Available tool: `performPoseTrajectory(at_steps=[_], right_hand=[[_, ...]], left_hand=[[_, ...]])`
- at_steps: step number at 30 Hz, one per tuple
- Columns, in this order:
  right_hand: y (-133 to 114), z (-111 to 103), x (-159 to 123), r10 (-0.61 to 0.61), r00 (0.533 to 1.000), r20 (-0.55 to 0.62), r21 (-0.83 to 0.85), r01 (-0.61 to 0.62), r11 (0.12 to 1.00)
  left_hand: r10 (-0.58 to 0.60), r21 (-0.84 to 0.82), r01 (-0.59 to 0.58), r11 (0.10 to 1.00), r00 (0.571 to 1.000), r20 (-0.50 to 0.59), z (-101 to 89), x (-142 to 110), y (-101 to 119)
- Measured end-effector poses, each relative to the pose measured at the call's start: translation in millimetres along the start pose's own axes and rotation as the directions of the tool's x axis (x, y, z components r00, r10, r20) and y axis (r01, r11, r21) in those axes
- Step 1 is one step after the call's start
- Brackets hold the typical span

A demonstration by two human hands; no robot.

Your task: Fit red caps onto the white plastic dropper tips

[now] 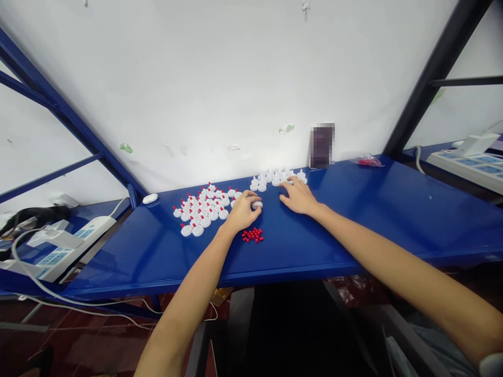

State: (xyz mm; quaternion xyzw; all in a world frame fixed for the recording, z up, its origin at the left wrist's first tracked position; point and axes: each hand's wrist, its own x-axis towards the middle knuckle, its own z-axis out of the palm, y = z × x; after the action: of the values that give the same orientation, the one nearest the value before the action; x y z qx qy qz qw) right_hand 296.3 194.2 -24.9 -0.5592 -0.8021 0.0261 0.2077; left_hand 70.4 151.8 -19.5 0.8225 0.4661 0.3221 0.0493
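My left hand [242,212] is closed on a white nozzle cap [257,204], held between thumb and fingers just above the blue table [306,241]. To its left stands a group of white nozzle caps with red tips [204,207]. Small red tip caps [252,235] lie in a loose pile below this hand. My right hand [297,198] is open, thumb and fingers apart, reaching to the bunch of white nozzle caps without red tips [262,180] near the wall. Its fingertips are at those caps; whether they touch one I cannot tell.
A dark blurred-out rectangular item [322,146] leans on the white wall. A plastic bag with red pieces [367,160] lies at the back right. One white round object [150,198] sits at the left back edge. White power strips [78,246] and cables are beyond the left frame post.
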Motion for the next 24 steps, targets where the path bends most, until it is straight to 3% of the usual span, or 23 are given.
performPoseTrajectory(at_steps=[10,24], right_hand=[[0.3,2.0,0.2,-0.022,0.999,0.050,-0.009,0.022,1.000],[-6.9,-4.2,0.2,-0.089,0.983,-0.160,0.070,0.101,0.992]], left_hand=[[0.006,0.001,-0.006,1.000,1.000,-0.008,-1.2,-1.1,2.4],[0.027,0.015,-0.027,1.000,0.998,-0.056,-2.8,-0.6,-3.5]])
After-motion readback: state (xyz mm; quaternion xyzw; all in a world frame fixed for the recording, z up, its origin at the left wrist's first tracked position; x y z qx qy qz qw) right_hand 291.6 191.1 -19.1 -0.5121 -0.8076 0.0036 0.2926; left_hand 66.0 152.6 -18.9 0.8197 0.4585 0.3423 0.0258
